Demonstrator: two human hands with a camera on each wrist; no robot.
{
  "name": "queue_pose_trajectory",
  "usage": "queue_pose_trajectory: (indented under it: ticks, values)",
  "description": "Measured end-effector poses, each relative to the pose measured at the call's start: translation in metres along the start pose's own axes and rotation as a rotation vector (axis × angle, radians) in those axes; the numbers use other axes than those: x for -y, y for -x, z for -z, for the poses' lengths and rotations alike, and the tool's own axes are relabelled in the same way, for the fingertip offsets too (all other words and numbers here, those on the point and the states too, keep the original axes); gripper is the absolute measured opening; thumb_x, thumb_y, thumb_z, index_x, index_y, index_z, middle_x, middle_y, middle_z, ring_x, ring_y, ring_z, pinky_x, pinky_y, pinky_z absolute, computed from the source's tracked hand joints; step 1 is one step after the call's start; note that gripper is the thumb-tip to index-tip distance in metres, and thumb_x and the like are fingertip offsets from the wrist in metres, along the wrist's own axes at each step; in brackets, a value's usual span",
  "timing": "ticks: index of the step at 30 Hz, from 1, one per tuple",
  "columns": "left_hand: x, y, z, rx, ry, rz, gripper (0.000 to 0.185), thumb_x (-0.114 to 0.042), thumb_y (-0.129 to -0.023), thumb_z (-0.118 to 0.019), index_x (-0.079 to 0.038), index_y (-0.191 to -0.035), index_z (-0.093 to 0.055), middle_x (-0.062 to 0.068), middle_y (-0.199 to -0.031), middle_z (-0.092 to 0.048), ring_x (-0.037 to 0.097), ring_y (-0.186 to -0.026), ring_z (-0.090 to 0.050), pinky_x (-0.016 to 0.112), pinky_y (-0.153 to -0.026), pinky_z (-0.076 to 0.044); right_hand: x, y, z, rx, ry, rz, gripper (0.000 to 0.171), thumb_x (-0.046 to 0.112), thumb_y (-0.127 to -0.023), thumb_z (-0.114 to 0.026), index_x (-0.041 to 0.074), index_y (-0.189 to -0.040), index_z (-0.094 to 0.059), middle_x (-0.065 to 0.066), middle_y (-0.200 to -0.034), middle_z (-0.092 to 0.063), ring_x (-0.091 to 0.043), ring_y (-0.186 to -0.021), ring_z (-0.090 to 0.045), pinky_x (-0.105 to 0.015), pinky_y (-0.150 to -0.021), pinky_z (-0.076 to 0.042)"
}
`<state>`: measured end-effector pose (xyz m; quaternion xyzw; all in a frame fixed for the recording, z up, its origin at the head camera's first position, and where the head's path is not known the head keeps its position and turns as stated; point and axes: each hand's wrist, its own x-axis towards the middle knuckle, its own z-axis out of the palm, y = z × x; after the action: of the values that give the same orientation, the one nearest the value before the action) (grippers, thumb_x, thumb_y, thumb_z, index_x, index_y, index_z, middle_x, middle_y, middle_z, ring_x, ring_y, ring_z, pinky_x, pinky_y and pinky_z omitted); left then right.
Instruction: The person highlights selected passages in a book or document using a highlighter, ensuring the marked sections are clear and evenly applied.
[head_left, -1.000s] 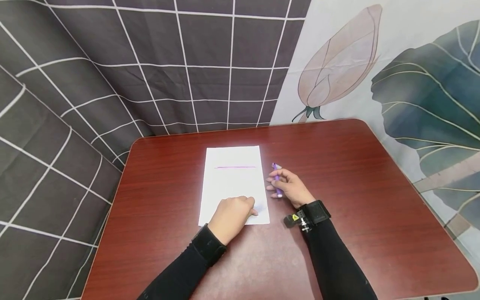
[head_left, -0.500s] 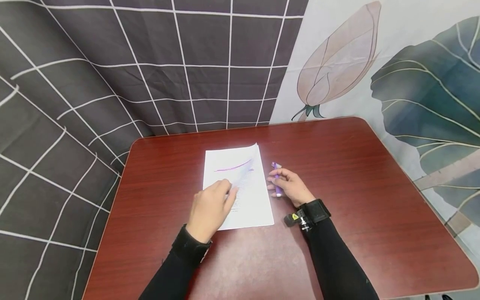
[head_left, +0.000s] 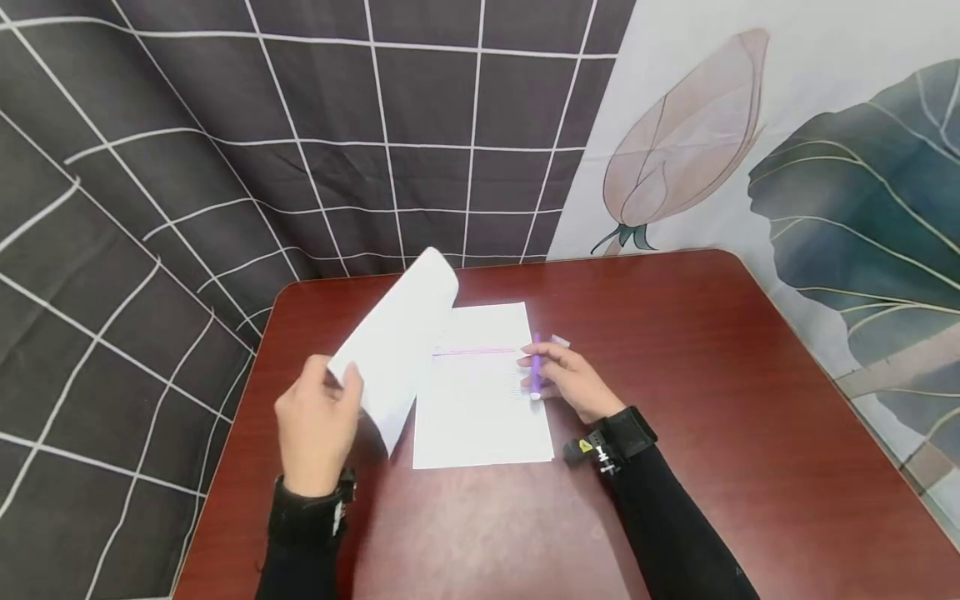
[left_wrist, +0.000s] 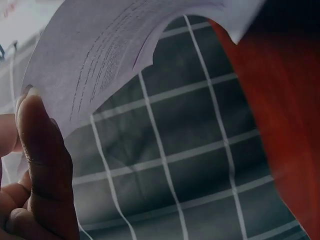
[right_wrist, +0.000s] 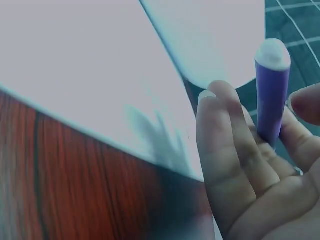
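Observation:
My left hand [head_left: 317,425] pinches a corner of a lifted sheet of paper [head_left: 408,333] between thumb and fingers. The sheet bends upward and to the left, and printed lines show on it in the left wrist view, where my thumb [left_wrist: 45,155] presses its edge. On the table lies a second sheet [head_left: 483,425] with a purple line across its upper part and faint printed text. My right hand [head_left: 573,383] holds a purple highlighter [head_left: 536,371] over that sheet's right edge. In the right wrist view the highlighter's white end [right_wrist: 273,54] points up.
A reddish-brown wooden table [head_left: 712,417] extends around the papers. Behind it hangs a dark grey cloth with a white grid [head_left: 427,100], and a white cloth with a printed flower bud [head_left: 675,150] hangs to the right.
My left hand has moved left, lifting and turning the top sheet off the one beneath. My right hand keeps the highlighter and has shifted slightly left.

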<state>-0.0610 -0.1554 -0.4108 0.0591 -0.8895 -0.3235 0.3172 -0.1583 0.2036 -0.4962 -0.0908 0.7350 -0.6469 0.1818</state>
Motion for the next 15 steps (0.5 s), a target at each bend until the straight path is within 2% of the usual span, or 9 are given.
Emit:
queue_pose_trajectory:
  ticks: [2, 5, 7, 8, 10, 13, 15]
  values:
    - [0.013, 0.002, 0.009, -0.021, -0.016, 0.06, 0.011, -0.014, -0.103, -0.074, -0.003, -0.1, -0.071, 0.012, -0.07, -0.079, 0.019, -0.062, -0.078, 0.042, -0.067, -0.06, 0.001, -0.004, -0.007, 0.044, 0.035, 0.001, 0.049, 0.0, -0.112, -0.051, -0.007, -0.16, -0.055, -0.035, -0.156, -0.065, -0.036, -0.12, -0.082, -0.028, -0.096, -0.068]
    - [0.028, 0.005, 0.017, -0.015, -0.032, 0.113, 0.011, -0.014, -0.104, -0.074, -0.003, -0.104, -0.073, 0.011, -0.071, -0.08, -0.01, -0.057, -0.066, 0.02, -0.066, -0.052, 0.002, -0.009, -0.016, 0.064, 0.102, -0.002, 0.051, 0.0, -0.11, -0.057, -0.001, -0.161, -0.057, -0.027, -0.155, -0.07, -0.042, -0.135, -0.076, -0.032, -0.107, -0.063]
    - [0.036, 0.007, 0.021, -0.007, -0.046, 0.145, 0.012, -0.014, -0.104, -0.073, -0.003, -0.107, -0.072, 0.012, -0.074, -0.081, -0.019, -0.057, -0.059, 0.015, -0.065, -0.047, 0.004, -0.012, -0.02, 0.062, 0.15, -0.008, 0.052, 0.0, -0.109, -0.059, 0.003, -0.161, -0.059, -0.022, -0.154, -0.073, -0.04, -0.143, -0.071, -0.036, -0.114, -0.058]
    - [0.04, 0.009, 0.022, -0.004, -0.053, 0.154, 0.013, -0.014, -0.104, -0.073, -0.002, -0.109, -0.072, 0.013, -0.077, -0.082, -0.018, -0.058, -0.059, 0.017, -0.065, -0.048, 0.004, -0.013, -0.022, 0.062, 0.169, -0.011, 0.052, 0.0, -0.109, -0.059, 0.004, -0.161, -0.06, -0.02, -0.153, -0.074, -0.04, -0.145, -0.069, -0.038, -0.115, -0.055]
    - [0.046, 0.012, 0.025, 0.015, -0.074, 0.173, 0.017, -0.013, -0.105, -0.071, 0.0, -0.116, -0.071, 0.015, -0.079, -0.08, -0.005, -0.059, -0.064, 0.024, -0.065, -0.049, 0.005, -0.015, -0.025, 0.066, 0.206, -0.015, 0.052, -0.001, -0.109, -0.059, 0.006, -0.161, -0.061, -0.017, -0.152, -0.075, -0.039, -0.146, -0.068, -0.04, -0.115, -0.053]
    - [0.054, 0.016, 0.029, 0.045, -0.107, 0.199, 0.029, -0.011, -0.105, -0.07, 0.001, -0.131, -0.067, 0.015, -0.073, -0.072, 0.017, -0.058, -0.061, 0.033, -0.059, -0.045, 0.004, -0.016, -0.028, 0.072, 0.259, -0.029, 0.05, -0.001, -0.108, -0.061, 0.008, -0.157, -0.064, -0.016, -0.15, -0.077, -0.034, -0.132, -0.071, -0.036, -0.106, -0.053]
    - [0.059, 0.018, 0.032, 0.07, -0.126, 0.205, 0.036, -0.009, -0.104, -0.07, 0.0, -0.139, -0.065, 0.014, -0.067, -0.065, 0.021, -0.056, -0.055, 0.034, -0.055, -0.039, 0.004, -0.017, -0.029, 0.071, 0.292, -0.025, 0.047, 0.0, -0.107, -0.064, 0.007, -0.153, -0.067, -0.017, -0.147, -0.078, -0.029, -0.117, -0.07, -0.032, -0.096, -0.054]
